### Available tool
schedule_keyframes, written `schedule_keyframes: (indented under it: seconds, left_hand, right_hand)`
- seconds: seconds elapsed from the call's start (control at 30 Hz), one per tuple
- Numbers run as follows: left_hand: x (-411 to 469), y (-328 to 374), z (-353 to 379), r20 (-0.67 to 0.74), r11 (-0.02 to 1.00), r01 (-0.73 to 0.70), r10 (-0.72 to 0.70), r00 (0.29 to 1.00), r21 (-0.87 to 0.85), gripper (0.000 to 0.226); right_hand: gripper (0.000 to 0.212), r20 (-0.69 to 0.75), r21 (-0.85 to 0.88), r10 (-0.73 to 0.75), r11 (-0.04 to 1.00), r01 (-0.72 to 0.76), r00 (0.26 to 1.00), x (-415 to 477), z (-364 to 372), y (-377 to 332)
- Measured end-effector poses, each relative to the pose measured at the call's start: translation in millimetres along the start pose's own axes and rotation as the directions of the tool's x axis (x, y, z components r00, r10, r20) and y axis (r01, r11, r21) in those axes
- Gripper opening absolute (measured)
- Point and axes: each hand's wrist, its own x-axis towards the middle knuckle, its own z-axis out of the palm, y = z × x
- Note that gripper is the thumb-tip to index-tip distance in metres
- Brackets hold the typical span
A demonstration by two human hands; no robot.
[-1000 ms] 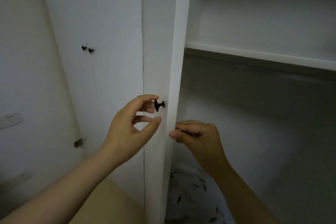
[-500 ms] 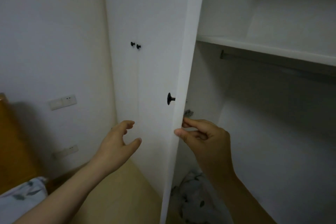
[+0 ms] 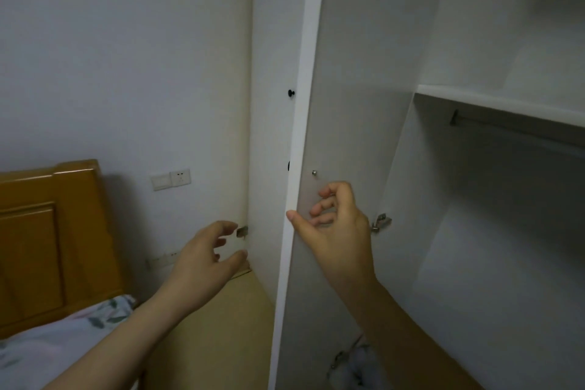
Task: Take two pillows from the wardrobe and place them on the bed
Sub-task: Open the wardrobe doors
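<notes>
The white wardrobe door (image 3: 348, 73) stands open, its edge toward me. My right hand (image 3: 335, 231) is at that edge at waist height, thumb on the edge and curled fingers against the inner face. To the left of the door, my left hand (image 3: 205, 256) hovers with fingers spread and nothing in it. A leaf-patterned pillow (image 3: 357, 364) shows only in part on the wardrobe floor, behind my right forearm. The bed (image 3: 47, 351), with matching leaf-print bedding, lies at the lower left.
An orange wooden headboard (image 3: 47, 231) stands against the left wall. A beige cabinet top (image 3: 221, 320) fills the gap between bed and wardrobe. Inside the wardrobe are a white shelf (image 3: 493, 101) and a hanging rail (image 3: 506, 127). Wall sockets (image 3: 171, 179) sit left of the door.
The door has swung further open to the left and my view has turned left, showing the bed. My left hand left the black knob and dropped lower; my right hand stayed at the door edge.
</notes>
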Motion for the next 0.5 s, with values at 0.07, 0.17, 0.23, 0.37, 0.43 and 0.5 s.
schedule_keyframes:
  seconds: [0.07, 0.17, 0.23, 0.37, 0.43, 0.5]
  left_hand:
    - [0.9, -5.1, -7.6, -0.019, 1.000, 0.017, -0.017, 1.000, 0.005, 0.045]
    - [2.8, -11.4, -18.0, -0.038, 1.000, 0.022, -0.022, 0.999, 0.010, 0.044]
    - [5.0, -15.5, -23.7, -0.049, 1.000, 0.025, -0.025, 0.998, 0.012, 0.045]
    - [11.1, -22.9, -35.2, -0.077, 0.999, 0.037, -0.036, 0.996, 0.008, 0.045]
    - [15.0, -25.4, -40.2, -0.089, 0.999, 0.035, -0.034, 0.995, 0.009, 0.045]
    - [19.3, -26.8, -44.5, -0.098, 0.999, 0.035, -0.034, 0.995, 0.003, 0.045]
  right_hand:
    - [0.038, 0.022, -0.033, -0.025, 0.999, 0.026, 0.999, 8.0, 14.7, 0.1]
    - [0.032, 0.065, -0.087, -0.051, 0.995, 0.056, 0.997, 22.0, 37.1, 0.4]
    - [0.030, 0.087, -0.127, -0.077, 0.988, 0.087, 0.993, 32.9, 53.1, 1.1]
    - [0.027, 0.141, -0.239, -0.071, 0.966, 0.104, 0.987, 58.5, 87.5, 10.9]
    - [0.027, 0.142, -0.286, 0.008, 0.958, 0.033, 0.990, 70.4, 95.4, 23.7]
    - [0.032, 0.138, -0.290, 0.061, 0.957, -0.019, 0.989, 76.2, 93.6, 35.6]
